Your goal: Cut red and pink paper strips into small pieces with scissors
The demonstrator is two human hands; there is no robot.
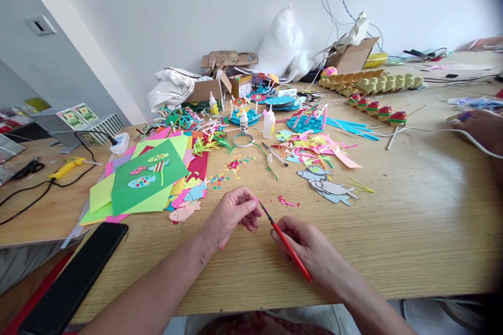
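Note:
My right hand [304, 243] is wrapped round a pair of red-handled scissors [288, 248], whose dark tips point away from me toward my left hand. My left hand [238, 212] is pinched closed on a tiny bit of pink paper [256, 200], mostly hidden by the fingers, right at the scissor tips. Just beyond both hands lie small pink paper scraps [286, 201]. Cut-out paper fish [185, 211] are piled to the left of my left hand, and grey and blue paper fish [334, 188] lie beyond my right hand.
A green sheet [129, 167] bearing decorated fish rests on coloured paper at left. A black phone [74, 277] lies at the near left edge. Glue bottles [269, 123], paper strips [314, 146] and egg-carton pieces [377, 111] stand farther back. Another person's hand [481, 128] is at right.

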